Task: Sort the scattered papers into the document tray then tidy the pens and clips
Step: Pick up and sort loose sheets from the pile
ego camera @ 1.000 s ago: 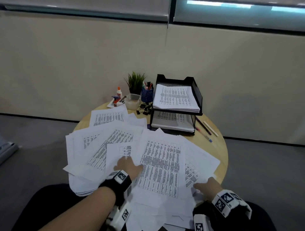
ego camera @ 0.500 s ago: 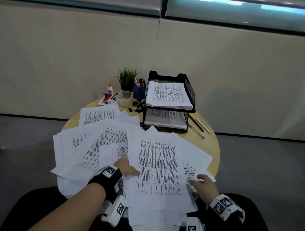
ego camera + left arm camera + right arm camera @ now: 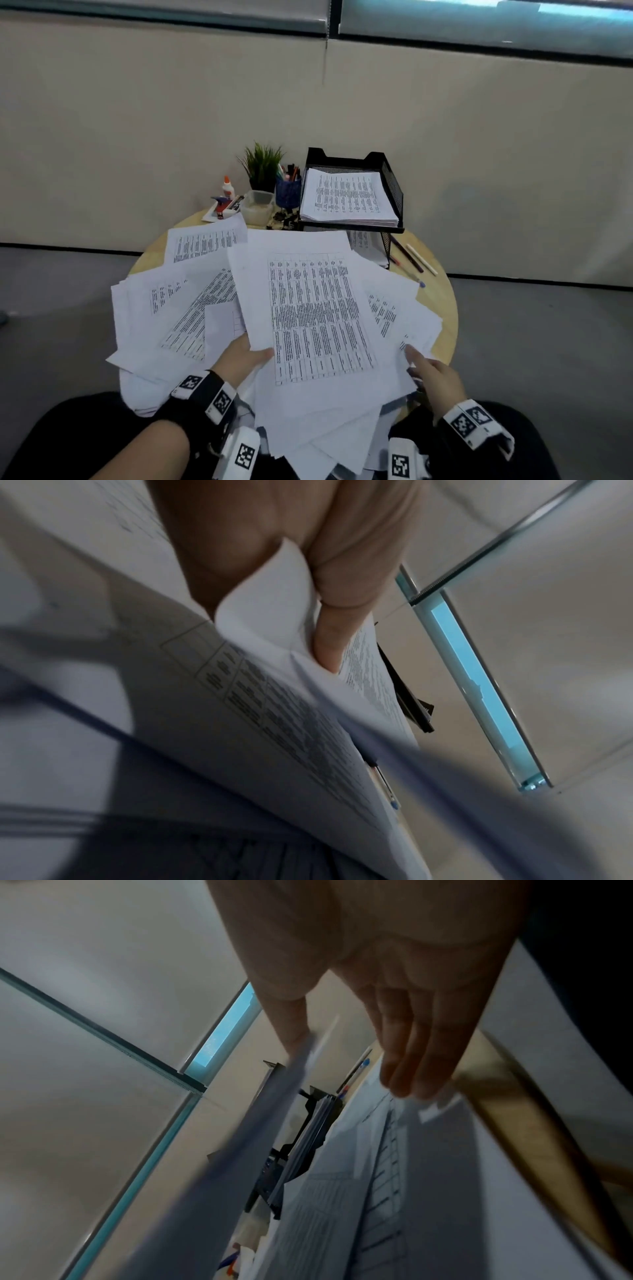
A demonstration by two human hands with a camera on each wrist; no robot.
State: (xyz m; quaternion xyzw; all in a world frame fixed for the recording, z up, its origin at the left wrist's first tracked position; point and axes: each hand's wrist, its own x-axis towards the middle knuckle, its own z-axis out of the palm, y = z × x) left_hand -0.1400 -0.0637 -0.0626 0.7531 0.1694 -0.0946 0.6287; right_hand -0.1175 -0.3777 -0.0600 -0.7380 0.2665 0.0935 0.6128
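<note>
Loose papers point(image 3: 164, 308) cover the table point(image 3: 445, 308) before the tray point(image 3: 394, 192). Left hand point(image 3: 239, 359) pinches a raised sheet point(image 3: 315, 318), long axis toward tray; right hand point(image 3: 435, 377) open.

Papers point(image 3: 318, 318) bear printed tables — seemingly illegible.

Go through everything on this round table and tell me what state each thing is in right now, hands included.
Left hand: grips a lifted sheaf of white printed sheets by its near left corner.
Right hand: open, fingers straight, by the sheets' right edge.
Scattered white papers: spread overlapping on the round wooden table.
Black mesh two-tier document tray: papers in both tiers.
Blue pen cup: upright, holding pens.
Loose pens: lying right of the tray.
Black binder clips: heaped loose.
</note>
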